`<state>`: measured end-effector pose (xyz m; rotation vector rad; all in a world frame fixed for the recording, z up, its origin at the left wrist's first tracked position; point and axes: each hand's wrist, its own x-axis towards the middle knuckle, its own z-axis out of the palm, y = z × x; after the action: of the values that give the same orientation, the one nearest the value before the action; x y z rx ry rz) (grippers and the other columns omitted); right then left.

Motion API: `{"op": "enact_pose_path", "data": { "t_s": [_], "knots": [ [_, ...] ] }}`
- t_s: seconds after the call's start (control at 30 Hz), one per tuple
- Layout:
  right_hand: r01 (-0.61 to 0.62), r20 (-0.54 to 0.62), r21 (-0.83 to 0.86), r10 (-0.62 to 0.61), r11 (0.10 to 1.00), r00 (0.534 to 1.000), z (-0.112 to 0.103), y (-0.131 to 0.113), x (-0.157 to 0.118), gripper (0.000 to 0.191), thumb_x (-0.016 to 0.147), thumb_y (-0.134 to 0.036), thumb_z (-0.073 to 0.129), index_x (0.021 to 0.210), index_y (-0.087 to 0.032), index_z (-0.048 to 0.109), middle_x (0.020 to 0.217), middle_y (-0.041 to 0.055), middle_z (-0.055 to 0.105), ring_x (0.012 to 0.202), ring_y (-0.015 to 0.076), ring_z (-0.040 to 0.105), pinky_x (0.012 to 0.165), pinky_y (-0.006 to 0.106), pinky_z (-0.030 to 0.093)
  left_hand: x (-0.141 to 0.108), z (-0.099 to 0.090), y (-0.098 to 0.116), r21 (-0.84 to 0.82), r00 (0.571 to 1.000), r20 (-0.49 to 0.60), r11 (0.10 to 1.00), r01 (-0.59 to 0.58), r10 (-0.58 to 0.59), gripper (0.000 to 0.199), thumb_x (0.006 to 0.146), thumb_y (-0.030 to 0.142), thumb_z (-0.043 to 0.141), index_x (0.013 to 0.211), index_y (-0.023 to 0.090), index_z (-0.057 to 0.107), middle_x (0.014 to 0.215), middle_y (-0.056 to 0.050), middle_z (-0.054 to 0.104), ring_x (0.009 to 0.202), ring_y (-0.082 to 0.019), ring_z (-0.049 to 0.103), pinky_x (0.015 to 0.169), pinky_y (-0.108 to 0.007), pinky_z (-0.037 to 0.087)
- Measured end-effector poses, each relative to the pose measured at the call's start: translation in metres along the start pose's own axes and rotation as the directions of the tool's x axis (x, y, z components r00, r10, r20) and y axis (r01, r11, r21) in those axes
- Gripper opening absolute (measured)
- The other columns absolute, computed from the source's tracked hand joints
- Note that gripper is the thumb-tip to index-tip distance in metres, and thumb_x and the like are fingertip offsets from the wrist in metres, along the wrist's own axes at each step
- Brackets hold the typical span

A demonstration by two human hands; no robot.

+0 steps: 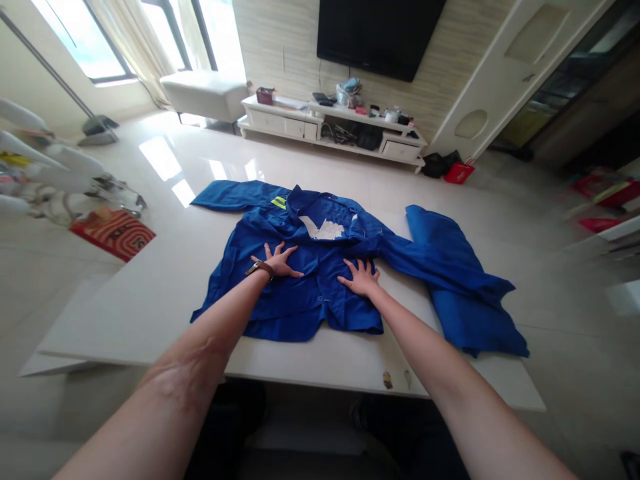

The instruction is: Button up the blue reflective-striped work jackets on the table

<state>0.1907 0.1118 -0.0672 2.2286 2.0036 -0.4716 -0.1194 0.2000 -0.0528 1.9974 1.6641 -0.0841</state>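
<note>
A blue work jacket [295, 300] lies spread on a white table [150, 300], its collar toward the far side and its hem toward me. Yellow-green reflective tape shows near one shoulder, and a white patch is visible inside the neck. My left hand [280, 261], with a brown strap on the wrist, rests flat on the jacket's front with fingers spread. On the other front panel lies my right hand [361, 277], also flat with spread fingers. One sleeve stretches out left; the other crosses over a folded blue garment [455, 307] at the right.
Two small items, one a little figure [387, 381], sit by the table's near edge. A red patterned bag [115, 232] stands left. Beyond are a white TV cabinet [285, 125], a white bench [205, 93] and a wall-mounted television [377, 33]. A red bag [459, 173] is on the floor.
</note>
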Motion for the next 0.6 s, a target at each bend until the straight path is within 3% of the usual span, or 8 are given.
{"op": "enact_pose_path", "data": {
  "t_s": [0.17, 0.23, 0.3, 0.37, 0.43, 0.53, 0.6],
  "knots": [
    [-0.012, 0.094, -0.023, 0.014, 1.000, 0.995, -0.014, -0.003, -0.024, 0.075, 0.095, -0.074, 0.037, 0.162, -0.049, 0.015, 0.175, 0.0001, 0.007, 0.158, 0.0422, 0.001, 0.117, 0.072, 0.017, -0.030, 0.000, 0.014, -0.002, 0.993, -0.109, 0.999, 0.050, -0.050, 0.103, 0.068, 0.072, 0.073, 0.159, 0.044, 0.034, 0.174, -0.002, 0.013, 0.155, -0.054, -0.006, 0.112, -0.084, 0.008],
    [-0.022, 0.125, -0.044, 0.027, 0.999, 0.992, -0.026, -0.007, -0.044, 0.072, 0.094, -0.066, 0.048, 0.161, -0.047, 0.026, 0.174, 0.0011, 0.014, 0.157, 0.0455, 0.004, 0.116, 0.073, 0.018, -0.055, 0.001, 0.031, 0.028, 0.976, -0.217, 0.999, 0.026, -0.019, 0.086, 0.077, 0.055, 0.073, 0.155, 0.039, 0.042, 0.171, -0.006, 0.024, 0.155, -0.048, 0.010, 0.117, -0.076, 0.017],
    [-0.029, 0.084, -0.049, 0.033, 0.998, 0.996, -0.036, -0.014, -0.071, 0.068, 0.092, -0.056, 0.055, 0.156, -0.040, 0.042, 0.168, 0.0059, 0.030, 0.154, 0.0475, 0.016, 0.116, 0.070, 0.021, -0.089, 0.006, 0.053, 0.058, 0.954, -0.288, 0.996, -0.070, 0.083, 0.069, 0.082, 0.035, 0.068, 0.148, 0.034, 0.050, 0.159, -0.010, 0.041, 0.147, -0.038, 0.034, 0.117, -0.060, 0.033],
    [-0.044, 0.040, 0.033, 0.043, 0.998, 0.998, -0.040, -0.023, -0.103, 0.059, 0.091, -0.052, 0.055, 0.146, -0.030, 0.056, 0.155, 0.0120, 0.050, 0.144, 0.0441, 0.037, 0.113, 0.063, 0.032, -0.129, 0.018, 0.072, 0.059, 0.956, -0.229, 0.983, -0.175, 0.184, 0.056, 0.081, 0.023, 0.063, 0.136, 0.028, 0.059, 0.141, -0.011, 0.057, 0.129, -0.030, 0.052, 0.104, -0.044, 0.047],
    [-0.064, 0.060, 0.157, 0.055, 0.986, 0.997, -0.036, -0.031, -0.135, 0.052, 0.091, -0.052, 0.053, 0.133, -0.025, 0.066, 0.136, 0.0140, 0.065, 0.129, 0.0378, 0.055, 0.107, 0.053, 0.042, -0.168, 0.035, 0.084, 0.076, 0.963, -0.114, 0.969, -0.235, 0.242, 0.045, 0.079, 0.018, 0.061, 0.124, 0.024, 0.065, 0.128, -0.012, 0.063, 0.119, -0.028, 0.058, 0.092, -0.037, 0.051],
    [-0.016, 0.041, 0.254, 0.005, 0.967, 0.999, -0.020, -0.041, -0.170, 0.047, 0.088, -0.048, 0.056, 0.125, -0.022, 0.068, 0.124, 0.0131, 0.072, 0.118, 0.0322, 0.064, 0.100, 0.043, 0.048, -0.206, 0.054, 0.085, 0.085, 0.977, -0.037, 0.975, -0.205, 0.209, 0.036, 0.079, 0.012, 0.058, 0.112, 0.023, 0.067, 0.120, -0.012, 0.067, 0.115, -0.029, 0.062, 0.091, -0.036, 0.051],
    [0.032, 0.023, 0.329, -0.042, 0.944, 0.999, -0.009, -0.046, -0.179, 0.050, 0.087, -0.042, 0.058, 0.131, -0.021, 0.064, 0.122, 0.0128, 0.072, 0.113, 0.0289, 0.067, 0.098, 0.039, 0.049, -0.214, 0.057, 0.079, 0.065, 0.976, -0.045, 0.976, -0.208, 0.211, 0.038, 0.079, 0.007, 0.054, 0.111, 0.023, 0.067, 0.117, -0.011, 0.069, 0.114, -0.027, 0.064, 0.094, -0.034, 0.049]
  ]
}}
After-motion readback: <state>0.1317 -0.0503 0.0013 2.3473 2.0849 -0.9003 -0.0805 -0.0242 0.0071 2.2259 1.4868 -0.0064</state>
